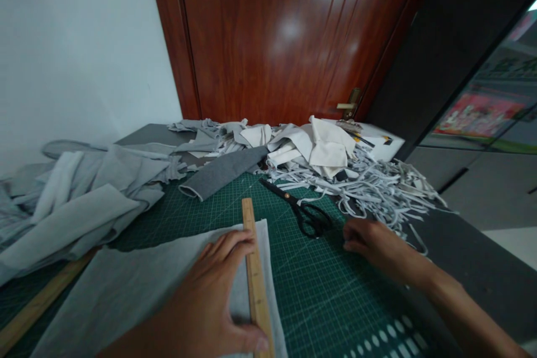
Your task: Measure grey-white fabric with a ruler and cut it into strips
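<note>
Left hand [213, 296] spreads, pressing ruler [255, 277] onto cloth [121, 285], where lopsided pressure could skew it; right hand [364, 238] curls by mat's [310, 296] right edge, contents unclear.

The tabletop [474, 251] is dark grey. A big green mat [310, 291] with thin lines lies on it, under a flat grey cloth [138, 279] and black scissors [289, 197]. Messy cloth strips [381, 184] cover its far right edge.

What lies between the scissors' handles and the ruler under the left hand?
Head view: green cutting mat, then the grey cloth edge beside the wooden ruler.
</note>
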Available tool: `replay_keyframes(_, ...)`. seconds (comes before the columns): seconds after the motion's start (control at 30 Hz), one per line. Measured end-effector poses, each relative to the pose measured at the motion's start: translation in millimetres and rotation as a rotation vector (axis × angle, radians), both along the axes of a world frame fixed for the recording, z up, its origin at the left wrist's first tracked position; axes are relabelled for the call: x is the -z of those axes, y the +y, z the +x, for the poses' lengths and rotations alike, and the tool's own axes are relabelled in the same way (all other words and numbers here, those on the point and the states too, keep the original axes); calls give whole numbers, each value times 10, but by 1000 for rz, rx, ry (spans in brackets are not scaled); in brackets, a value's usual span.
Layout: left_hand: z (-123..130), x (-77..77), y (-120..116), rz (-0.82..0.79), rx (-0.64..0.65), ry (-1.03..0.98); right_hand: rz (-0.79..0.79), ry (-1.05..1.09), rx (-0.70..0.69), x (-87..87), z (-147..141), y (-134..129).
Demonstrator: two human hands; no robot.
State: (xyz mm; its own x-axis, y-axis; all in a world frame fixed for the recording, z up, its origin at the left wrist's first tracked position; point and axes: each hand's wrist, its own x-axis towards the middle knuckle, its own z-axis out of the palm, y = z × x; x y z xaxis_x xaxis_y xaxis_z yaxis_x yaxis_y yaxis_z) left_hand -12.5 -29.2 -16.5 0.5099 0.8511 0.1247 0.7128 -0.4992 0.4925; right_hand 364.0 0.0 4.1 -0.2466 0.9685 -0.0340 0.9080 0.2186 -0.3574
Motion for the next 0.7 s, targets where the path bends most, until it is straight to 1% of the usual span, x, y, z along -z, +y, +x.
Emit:
replay_keyframes(0.1, 4, -15, -11, 3, 5, -10, 9, 12, 2, -59, -57, -7)
replay_keyframes(0.17, -5, -1, -15, 19, 11, -16, 37, 75, -19, -104, -176, 0)
replay_keyframes(0.23, -14, 16, -15, 36, 13, -31, 44, 218, -53, -128, -372, 28)
replay_keyframes(0.27, -17, 23, -14, 37, 13, -38, 22, 320, -64, -130, -494, 53)
replay_keyframes(0.33, -17, 32, -11, 32, 12, -42, -49, 529, -96, -117, -755, 127)
replay_keyframes(0.43, -10, 33, -9, 28, 9, -33, -163, 694, -140, -78, -1111, 297)
replay_keyframes(0.53, 4, 13, -11, 24, 13, -22, -210, 718, -157, -25, -1350, 504)
replay_keyframes(0.63, 25, -34, -13, 8, 16, -7, -235, 728, -158, 58, -1479, 671)
replay_keyframes(0.7, 40, -67, -14, -10, 16, -5, -248, 732, -154, 118, -1534, 729)
